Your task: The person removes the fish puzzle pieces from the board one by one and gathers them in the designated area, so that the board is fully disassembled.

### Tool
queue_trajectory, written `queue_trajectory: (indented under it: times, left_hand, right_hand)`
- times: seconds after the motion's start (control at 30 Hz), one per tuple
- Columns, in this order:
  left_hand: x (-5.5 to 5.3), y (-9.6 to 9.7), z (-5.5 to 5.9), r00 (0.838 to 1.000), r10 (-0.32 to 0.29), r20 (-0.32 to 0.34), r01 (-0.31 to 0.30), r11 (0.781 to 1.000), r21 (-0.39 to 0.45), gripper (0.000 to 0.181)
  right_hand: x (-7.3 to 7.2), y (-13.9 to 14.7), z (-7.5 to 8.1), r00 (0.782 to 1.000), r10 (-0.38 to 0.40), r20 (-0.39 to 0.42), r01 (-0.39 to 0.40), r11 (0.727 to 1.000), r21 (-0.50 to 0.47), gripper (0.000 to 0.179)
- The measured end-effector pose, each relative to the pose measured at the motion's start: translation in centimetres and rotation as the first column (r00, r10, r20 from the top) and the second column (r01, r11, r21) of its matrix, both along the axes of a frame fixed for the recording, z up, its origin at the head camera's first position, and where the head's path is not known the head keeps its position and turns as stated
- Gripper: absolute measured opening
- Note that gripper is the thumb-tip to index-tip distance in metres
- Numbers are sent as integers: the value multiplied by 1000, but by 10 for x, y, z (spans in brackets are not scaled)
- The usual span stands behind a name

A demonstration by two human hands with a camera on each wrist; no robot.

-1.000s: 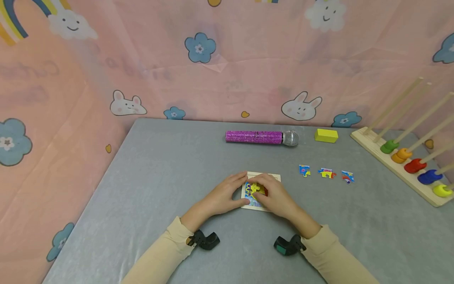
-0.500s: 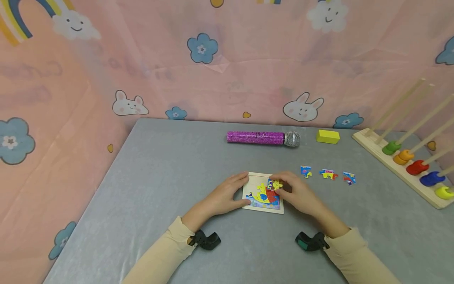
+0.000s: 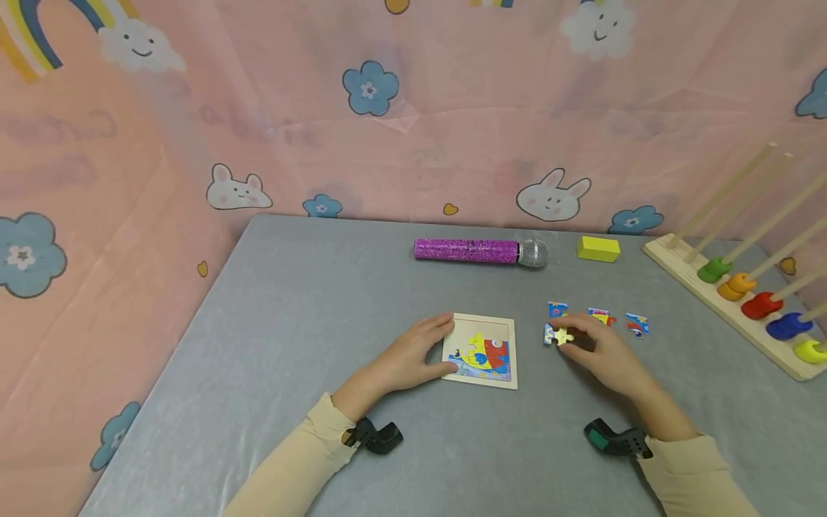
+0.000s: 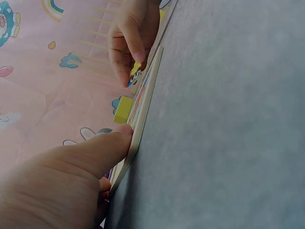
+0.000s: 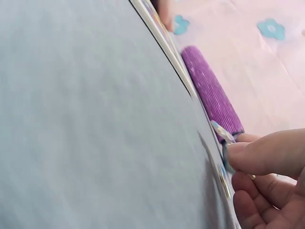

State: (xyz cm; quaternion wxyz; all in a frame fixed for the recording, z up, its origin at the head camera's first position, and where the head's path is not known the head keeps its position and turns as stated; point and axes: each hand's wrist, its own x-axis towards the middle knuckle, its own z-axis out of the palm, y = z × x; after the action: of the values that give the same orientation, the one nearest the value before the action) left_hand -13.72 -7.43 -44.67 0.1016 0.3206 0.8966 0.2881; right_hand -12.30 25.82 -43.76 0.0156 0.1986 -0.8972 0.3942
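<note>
My left hand holds the left side of a square wooden puzzle board, thumb and fingers spread along its edge. Part of a yellow, red and blue picture is fitted in the board; its upper and left areas show bare wood. To the right, my right hand pinches a yellow and blue puzzle piece between thumb and fingers, just above the table. In the right wrist view that puzzle piece is tilted, partly covered by the thumb. Close by lie loose pieces, some partly hidden by the right hand.
A purple glittery microphone lies along the back of the grey table, with a yellow block to its right. At the far right stands a wooden peg rack with coloured rings. A pink patterned cloth hangs behind.
My right hand has lifted a puzzle piece off the board and carried it right, beside the loose pieces. My left hand stays on the board's left edge.
</note>
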Motion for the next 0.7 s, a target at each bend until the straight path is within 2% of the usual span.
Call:
queue_trajectory:
  times: [0.13,0.47,0.7]
  left_hand:
    - [0,0,-1,1000,-1,0,1,1000,4,74]
    - [-2,0,-3,1000,2,3,-2,1000,-1,74]
    - [-1,0,-3,1000,-1,2,1,1000,-1,74]
  right_hand:
    - [1,7,-2,999,13,-30,-13,1000,-9,33]
    - [3,9,-7,999,-5,-46,7,998,56,34]
    - [3,9,-9,995,-8,-98,17,996,85,34]
